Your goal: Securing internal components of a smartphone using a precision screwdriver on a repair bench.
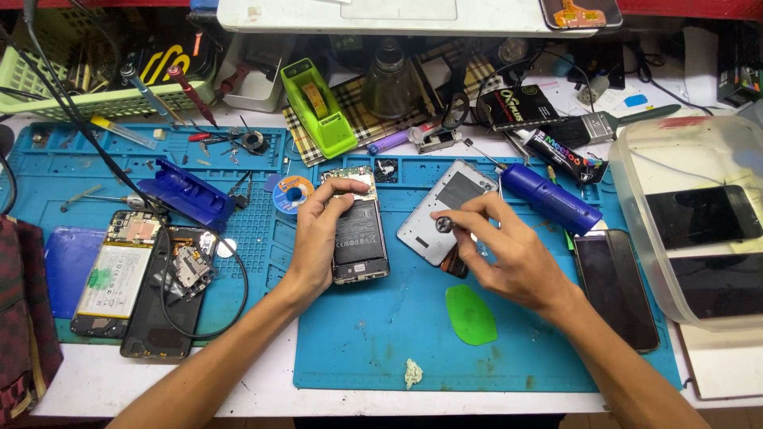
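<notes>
We steady the opened smartphone (357,229) with our left hand (318,238), fingers curled over its top edge and thumb along the side, so the exposed battery and board face up on the blue repair mat (373,334). Our right hand (509,254) pinches a small round metal part (443,225) between thumb and fingertips, just over the silver back cover (445,208) that lies right beside the phone. Just beyond that hand rests a blue electric screwdriver (550,199), and just below it, towards us, a green plastic pry pick (470,314); a dark phone (616,286) lies face down at its outer side. Well off past our left hand sit another disassembled phone (119,274) and a blue case (187,195) on the tabletop. We judge the pinched part the main risk: it is tiny, and a loosened grip could drop it onto the mat or among the loose screws and clutter, where it would be hard to find. Pressing on the bare battery with our left fingers could also dent it, and a slip of the right hand could scrape the cover.
</notes>
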